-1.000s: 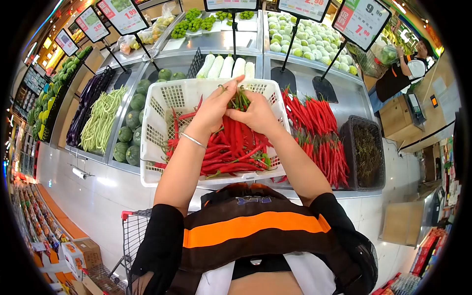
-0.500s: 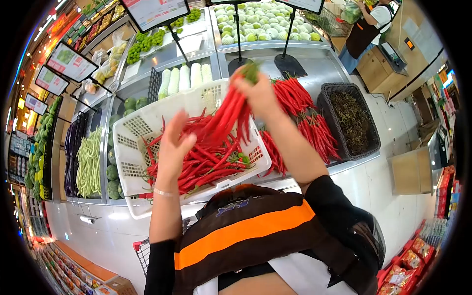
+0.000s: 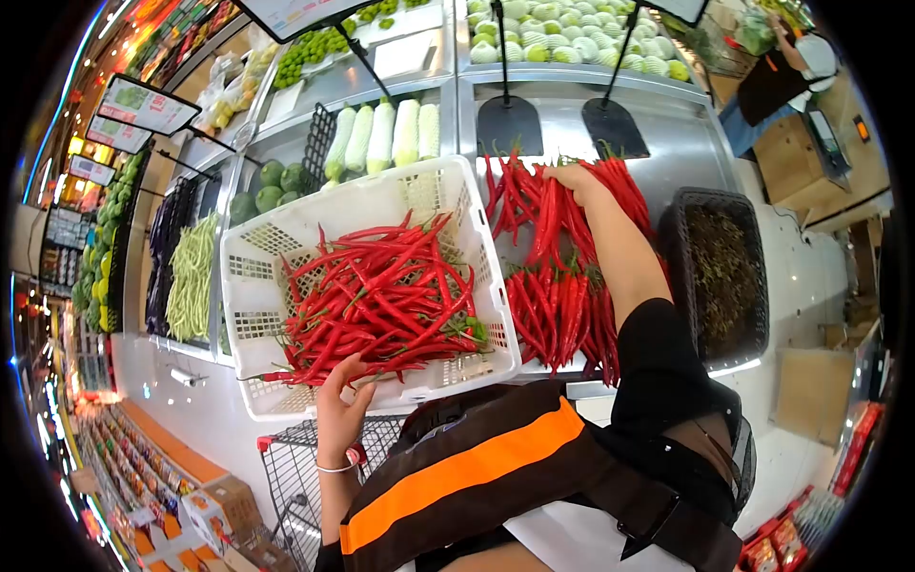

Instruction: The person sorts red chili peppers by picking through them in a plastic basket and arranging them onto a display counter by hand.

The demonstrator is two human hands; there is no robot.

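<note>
A white plastic crate (image 3: pixel 250 286) holds a loose heap of red chili peppers (image 3: pixel 372 296). My left hand (image 3: pixel 341 412) is at the crate's near side, fingers curved and apart, close to the lowest peppers, with nothing in its grasp. Over on the metal display, my right hand (image 3: pixel 572 178) grips the stem end of a bunch of red chilies (image 3: pixel 550 221), which hangs down from it among the laid-out rows. Its fingertips are partly hidden. More chili peppers (image 3: pixel 562 310) lie lined up in front, stems pointing away from me.
A dark basket (image 3: pixel 679 267) with brownish contents stands right of the chilies. Behind are pale netted gourds (image 3: pixel 381 133), sign stands (image 3: pixel 510 124) and netted fruit (image 3: pixel 572 38). A shopping cart (image 3: pixel 291 477) is below the crate. Another person (image 3: pixel 767 86) stands at far right.
My right hand has carried the bunch of chilies from above the crate to the display on the right. My left hand has drawn back to the crate's near edge.
</note>
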